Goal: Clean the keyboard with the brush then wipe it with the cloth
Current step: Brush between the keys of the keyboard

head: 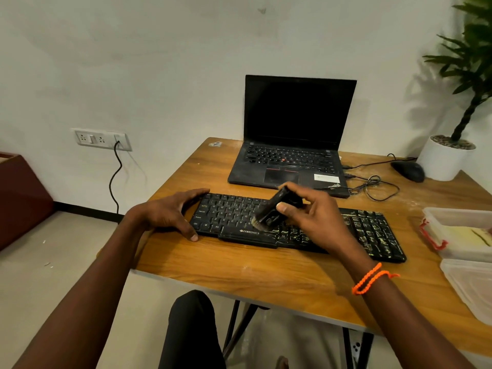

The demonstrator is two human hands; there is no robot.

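A black keyboard (372,230) lies across the wooden table (239,267), its right half speckled with pale dust. My right hand (308,209) grips a black brush (271,209) tilted down to the left, its pale bristles touching the keys near the keyboard's middle. My left hand (170,211) clasps the keyboard's left end, fingers over the top corner and thumb at the front edge. No cloth is visible.
An open black laptop (290,155) stands behind the keyboard. At the back right are a black mouse (408,170), its tangled cable (372,185) and a white plant pot (444,158). Plastic containers (463,235) sit at the right edge.
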